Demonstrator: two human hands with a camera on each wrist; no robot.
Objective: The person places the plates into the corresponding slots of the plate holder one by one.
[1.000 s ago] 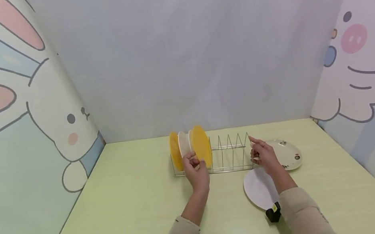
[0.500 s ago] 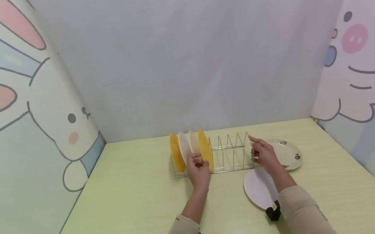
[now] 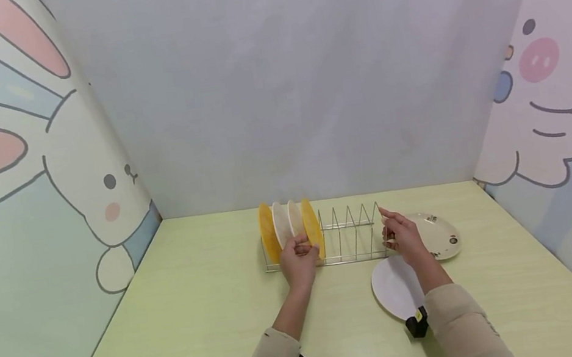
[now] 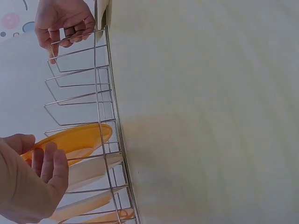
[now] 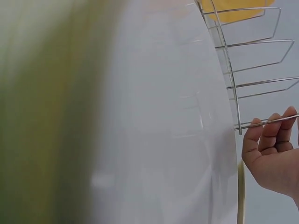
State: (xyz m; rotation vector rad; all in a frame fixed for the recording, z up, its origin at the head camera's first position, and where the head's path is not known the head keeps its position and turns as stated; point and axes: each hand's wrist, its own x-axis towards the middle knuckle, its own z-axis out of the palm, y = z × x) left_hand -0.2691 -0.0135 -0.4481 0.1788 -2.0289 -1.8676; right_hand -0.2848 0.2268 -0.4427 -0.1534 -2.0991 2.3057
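Observation:
A wire dish rack [image 3: 354,261] stands at the back of the table. My left hand [image 3: 300,266] pinches the near edge of a yellow plate [image 3: 312,227], which stands upright in the rack; in the left wrist view the thumb and fingers lie on either side of that plate [image 4: 79,140]. Left of it stand a cream plate [image 3: 295,217], a white plate [image 3: 281,222] and another yellow plate [image 3: 268,233]. My right hand [image 3: 404,238] grips the rack's right end wire, its fingers [image 5: 270,135] curled round it in the right wrist view.
A white plate [image 3: 395,285] lies on the table [image 3: 186,329] below the right forearm. Behind the right hand lies a cream plate with dark rim patterns [image 3: 441,235]. Printed walls stand left and right, and a pale backdrop [image 3: 271,82] closes off the rear.
The held yellow plate has turned edge-on and sits slightly lower and further right in the rack. My left hand has shifted slightly downward. The right hand stays on the rack.

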